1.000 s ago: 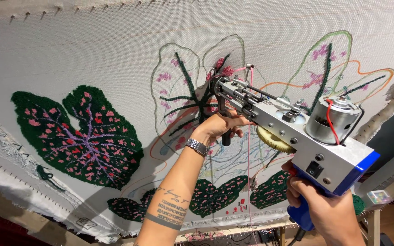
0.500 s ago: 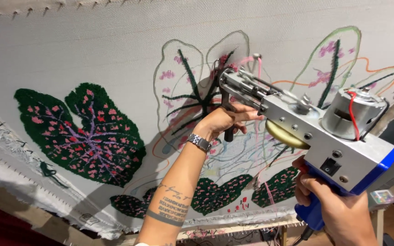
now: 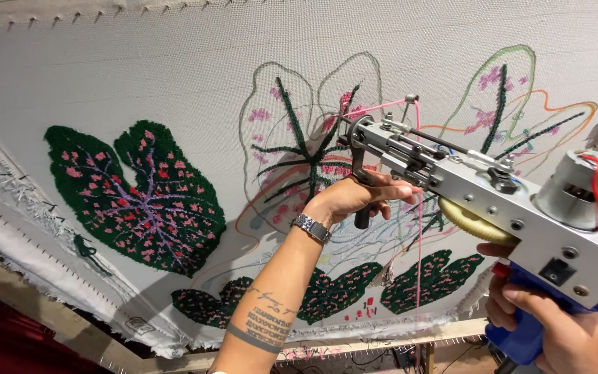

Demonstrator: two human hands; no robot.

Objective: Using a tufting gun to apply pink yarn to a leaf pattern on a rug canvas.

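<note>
Gripping the tufting gun point(image 3: 493, 201) against the stretched cloth point(image 3: 174, 83): left hand point(image 3: 358, 197) fingers curled around its front handle, right hand point(image 3: 555, 325) fingers wrapped on its blue grip.

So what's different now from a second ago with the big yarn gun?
Not much. The tufting gun sits a little further right and lower in view, and the cloth with its finished green leaf has slid right too, so the head camera likely shifted. The left hand keeps its grip on the black front handle, the right hand on the blue grip, and pink yarn still hangs down.
</note>
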